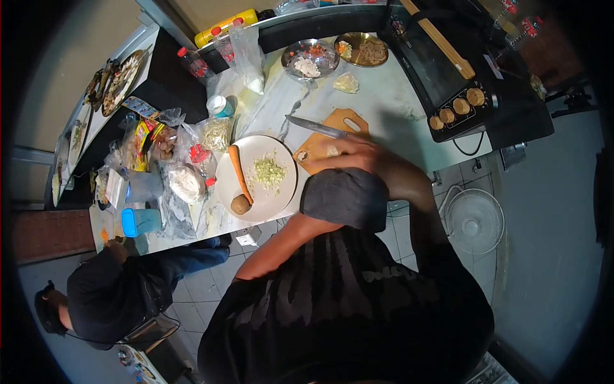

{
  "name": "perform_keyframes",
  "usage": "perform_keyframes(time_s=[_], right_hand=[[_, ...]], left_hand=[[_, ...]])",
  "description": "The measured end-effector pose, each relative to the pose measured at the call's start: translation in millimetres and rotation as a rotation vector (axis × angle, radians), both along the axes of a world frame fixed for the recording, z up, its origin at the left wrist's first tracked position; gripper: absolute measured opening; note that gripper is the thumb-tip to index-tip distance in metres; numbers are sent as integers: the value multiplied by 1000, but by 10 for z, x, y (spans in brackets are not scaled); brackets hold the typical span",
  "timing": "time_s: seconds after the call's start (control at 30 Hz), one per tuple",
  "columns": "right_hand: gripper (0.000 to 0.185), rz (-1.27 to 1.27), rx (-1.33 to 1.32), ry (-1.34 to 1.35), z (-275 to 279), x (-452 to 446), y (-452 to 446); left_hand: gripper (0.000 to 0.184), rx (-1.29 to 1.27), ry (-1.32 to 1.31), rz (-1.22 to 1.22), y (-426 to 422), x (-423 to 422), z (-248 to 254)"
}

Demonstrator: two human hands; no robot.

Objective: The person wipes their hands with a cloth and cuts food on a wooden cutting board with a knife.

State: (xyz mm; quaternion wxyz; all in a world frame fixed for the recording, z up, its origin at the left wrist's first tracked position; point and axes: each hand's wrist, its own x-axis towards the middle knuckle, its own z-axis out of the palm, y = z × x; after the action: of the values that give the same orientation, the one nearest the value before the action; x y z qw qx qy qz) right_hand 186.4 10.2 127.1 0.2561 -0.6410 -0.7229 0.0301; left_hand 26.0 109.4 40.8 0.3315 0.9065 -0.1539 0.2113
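Carrot point(239, 174) and potato point(240, 204) lie on the white plate point(281, 201) left of the cutting board point(318, 146); between them and the board sits finely chopped pale-green vegetable point(268, 171); the knife point(316, 127) slants over the board, its tip jutting past the left edge; the left hand is hidden behind the cap point(345, 198) at the board's near side, so its grip I cannot tell; the right hand point(355, 153), blurred, lies over the board, covering the knife's handle end; whether it clasps that I cannot tell; good cutting here, I judge, wants a firm hold near the blade, curled guiding fingertips and a steady board.
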Motion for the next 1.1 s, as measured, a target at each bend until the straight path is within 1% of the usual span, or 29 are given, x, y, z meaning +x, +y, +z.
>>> perform_keyframes(time_s=[0.07, 0.1, 0.17, 0.2, 0.23, 0.27, 0.3, 0.33, 0.4, 0.43, 0.47, 0.5, 0.53, 0.57, 0.6, 0.67, 0.7, 0.73, 0.77, 0.8, 0.83, 0.87, 0.9, 0.93, 0.97, 1.0, 1.03, 1.07, 1.1], right_hand=[[73, 271, -413, 569, 74, 93, 23], [73, 273, -411, 567, 119, 198, 5], [70, 316, -260, 767, 162, 420, -64], [70, 312, -260, 773, -8, 434, -3], [79, 627, 103, 1381, -303, 405, 128], [90, 936, 527, 1953, -450, 374, 270], [97, 1333, 560, 2360, -432, 200, 352], [97, 1327, 552, 2367, -451, 128, 394], [99, 1019, 403, 2614, -556, 22, 417], [100, 854, 323, 2718, -579, 4, 409], [100, 843, 324, 2726, -585, -15, 385], [99, 459, 350, 2162, -547, -37, 354], [99, 134, 339, 1570, -523, -19, 320], [96, 95, 467, 1064, -676, 76, 298], [89, 3, 539, 725, -570, 88, 266], [79, -11, 606, 514, -656, 166, 265], [79, 0, 609, 520, -696, 238, 235], [75, -9, 575, 372, -736, 347, 172], [70, -17, 537, 226, -761, 461, 108], [59, -46, 520, 155, -756, 579, 68], [52, -33, 482, 157, -718, 704, 31], [45, -18, 448, 156, -654, 839, 27], [30, -18, 463, 228, -594, 942, 47], [22, -45, 448, 335, -643, 1050, 58], [17, -112, 382, 551, -665, 1142, 9], [13, -284, 393, 815, -808, 1198, 17], [18, -374, 695, 896, -1160, 1356, 186], [32, -515, 669, 1433, -1721, 1808, 196], [36, 96, 628, 1698, -1650, 1880, 123]], left_hand=[[37, -367, 300, 16, 96, -146, 259], [37, -365, 299, 18, 117, -136, 247], [41, -215, 335, 118, 162, -98, 196], [41, -217, 340, 115, 149, -29, 330], [42, -38, 486, 183, 124, 97, 577], [43, 143, 623, 254, 100, 232, 707], [39, -20, 261, 281, 91, 296, -211], [39, -27, 262, 286, 43, 361, -217], [41, -413, 36, 592, -55, 436, -213], [26, -440, 102, 612, -80, 433, -216], [26, -446, 109, 614, -83, 471, -202], [27, -281, 188, 643, -80, 542, -20], [28, -112, 262, 669, -73, 588, 84], [30, 40, 415, 612, -46, 546, -197], [30, 41, 418, 616, -100, 583, -92], [46, -1153, 356, 567, -199, 676, 262], [53, -1826, 235, 432, -151, 754, 329], [53, -1821, 226, 442, -98, 762, 282], [59, -1990, 189, 137, -46, 736, 176], [65, -2131, 144, -183, -30, 733, 120], [73, -2187, 114, -493, -58, 807, 145], [73, -2183, 99, -478, -66, 841, 195], [75, -2006, 274, -286, -65, 870, 267], [78, -1818, 439, -99, -93, 899, 383], [80, -1938, 364, 3, -222, 974, 520], [80, -1934, 358, 15, -208, 927, 521], [80, -1817, 397, -127, -129, 829, 507], [80, -1694, 429, -260, -58, 747, 474], [67, -1701, 357, -642, 55, 759, 380]])
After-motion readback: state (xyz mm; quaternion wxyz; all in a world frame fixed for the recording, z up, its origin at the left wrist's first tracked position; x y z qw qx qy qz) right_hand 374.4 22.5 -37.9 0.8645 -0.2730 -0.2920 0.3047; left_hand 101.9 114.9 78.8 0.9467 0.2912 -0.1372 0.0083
